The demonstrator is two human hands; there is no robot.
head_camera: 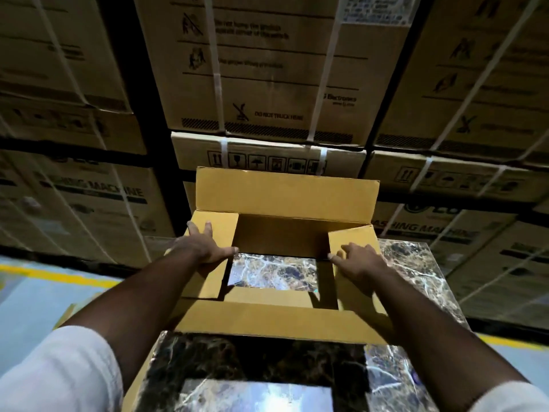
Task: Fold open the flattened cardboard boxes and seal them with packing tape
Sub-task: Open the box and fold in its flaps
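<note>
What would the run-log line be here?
box on table | left hand, right hand press side flaps | long flaps open | untaped

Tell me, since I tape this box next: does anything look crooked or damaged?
Nothing stands out. The box sits square on the marble table, both hands pressing its side flaps inward.
</note>
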